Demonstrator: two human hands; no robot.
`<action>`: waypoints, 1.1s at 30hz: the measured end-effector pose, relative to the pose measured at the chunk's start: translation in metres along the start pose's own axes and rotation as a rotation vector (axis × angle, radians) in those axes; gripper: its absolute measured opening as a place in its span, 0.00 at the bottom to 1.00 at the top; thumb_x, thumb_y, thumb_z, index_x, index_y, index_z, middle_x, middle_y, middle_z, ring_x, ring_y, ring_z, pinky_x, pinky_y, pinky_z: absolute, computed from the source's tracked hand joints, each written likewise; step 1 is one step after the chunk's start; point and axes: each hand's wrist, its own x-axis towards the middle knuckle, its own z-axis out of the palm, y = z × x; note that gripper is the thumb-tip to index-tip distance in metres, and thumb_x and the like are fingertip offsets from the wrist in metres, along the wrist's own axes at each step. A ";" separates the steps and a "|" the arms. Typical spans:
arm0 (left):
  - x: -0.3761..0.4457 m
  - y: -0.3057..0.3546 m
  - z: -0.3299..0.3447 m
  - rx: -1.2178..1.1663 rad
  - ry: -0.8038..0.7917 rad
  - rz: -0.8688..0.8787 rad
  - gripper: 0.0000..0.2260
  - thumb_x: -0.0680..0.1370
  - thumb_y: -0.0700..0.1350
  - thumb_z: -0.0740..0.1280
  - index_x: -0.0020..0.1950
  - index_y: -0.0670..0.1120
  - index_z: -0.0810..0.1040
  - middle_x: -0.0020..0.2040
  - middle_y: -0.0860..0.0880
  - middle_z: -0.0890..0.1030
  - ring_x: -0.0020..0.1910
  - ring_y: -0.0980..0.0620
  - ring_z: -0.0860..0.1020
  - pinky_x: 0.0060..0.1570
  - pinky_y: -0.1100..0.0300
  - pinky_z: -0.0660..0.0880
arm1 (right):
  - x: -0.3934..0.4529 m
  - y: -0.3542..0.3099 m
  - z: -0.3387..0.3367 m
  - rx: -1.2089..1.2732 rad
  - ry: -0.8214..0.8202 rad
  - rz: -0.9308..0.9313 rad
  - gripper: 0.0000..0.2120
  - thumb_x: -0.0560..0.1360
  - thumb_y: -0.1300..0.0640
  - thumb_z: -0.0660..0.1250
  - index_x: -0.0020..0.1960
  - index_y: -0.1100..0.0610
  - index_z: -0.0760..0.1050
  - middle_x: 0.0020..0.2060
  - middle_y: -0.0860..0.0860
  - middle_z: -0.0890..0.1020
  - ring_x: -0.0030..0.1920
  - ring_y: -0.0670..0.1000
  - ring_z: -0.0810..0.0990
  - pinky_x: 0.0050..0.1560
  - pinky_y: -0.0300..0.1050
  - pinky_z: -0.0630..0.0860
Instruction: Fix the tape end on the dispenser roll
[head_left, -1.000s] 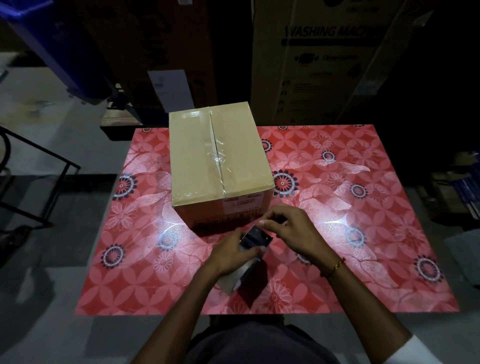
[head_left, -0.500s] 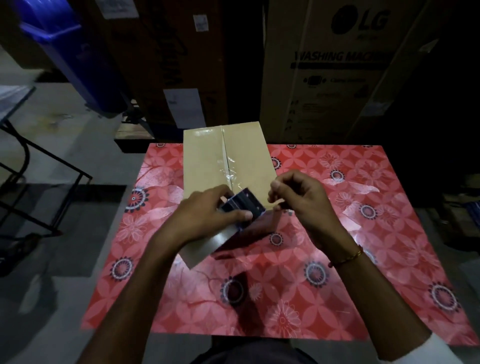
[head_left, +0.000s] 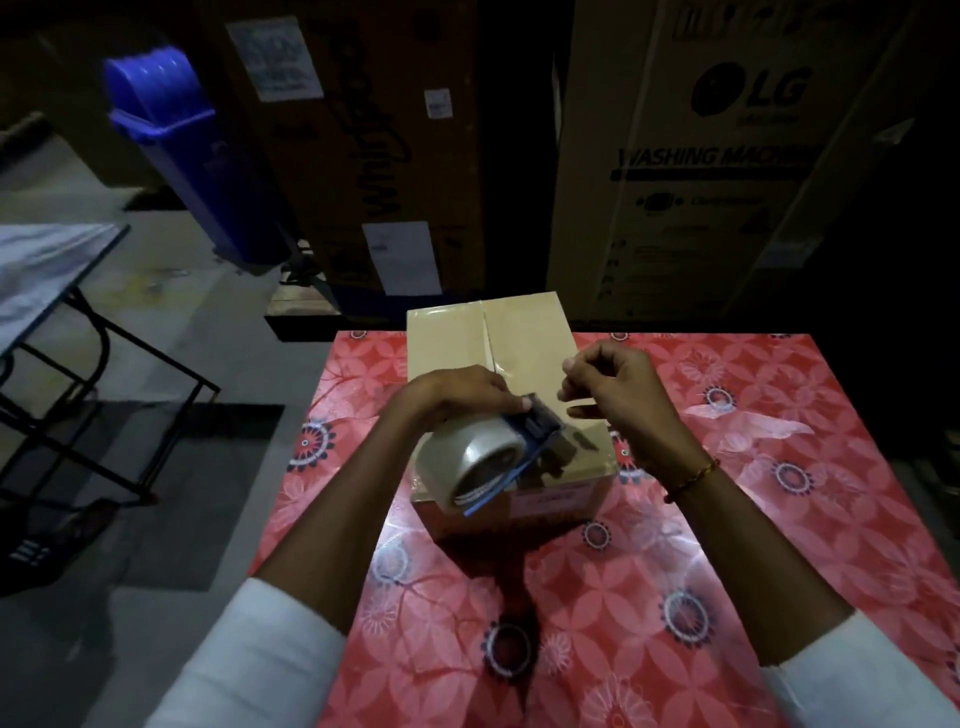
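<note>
The left hand (head_left: 457, 392) grips a tape dispenser (head_left: 493, 454) above the cardboard box (head_left: 467, 343); the right hand (head_left: 610, 389), fingers curled, pinches something too small to tell. The box sits on a red floral table (head_left: 753, 519). Behind stand a washing-machine carton (head_left: 727, 156) and blue bin (head_left: 176, 150).

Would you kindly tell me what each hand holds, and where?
The left hand grips the tape dispenser at its top. Whether the right hand pinches tape cannot be told.

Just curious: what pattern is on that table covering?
Red with floral motifs, on the table covering; head view.
</note>
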 end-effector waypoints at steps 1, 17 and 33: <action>0.003 0.001 -0.003 0.064 -0.006 0.010 0.21 0.79 0.59 0.67 0.61 0.43 0.80 0.59 0.44 0.80 0.54 0.46 0.78 0.54 0.53 0.75 | 0.003 0.002 -0.002 -0.027 0.003 -0.004 0.08 0.80 0.58 0.67 0.48 0.64 0.77 0.41 0.61 0.84 0.42 0.54 0.84 0.45 0.54 0.83; 0.048 0.014 -0.018 -0.289 -0.048 0.287 0.13 0.79 0.42 0.70 0.64 0.43 0.79 0.53 0.45 0.79 0.45 0.51 0.81 0.38 0.68 0.78 | 0.035 0.019 -0.015 -0.242 0.012 -0.023 0.07 0.77 0.57 0.72 0.45 0.61 0.81 0.40 0.60 0.82 0.36 0.50 0.78 0.38 0.52 0.80; 0.055 0.013 0.003 -0.444 0.065 0.332 0.06 0.80 0.40 0.69 0.53 0.39 0.83 0.33 0.43 0.77 0.28 0.54 0.73 0.28 0.64 0.71 | 0.025 0.029 -0.039 0.493 -0.328 0.506 0.26 0.66 0.47 0.79 0.58 0.57 0.76 0.30 0.48 0.73 0.26 0.46 0.68 0.32 0.42 0.72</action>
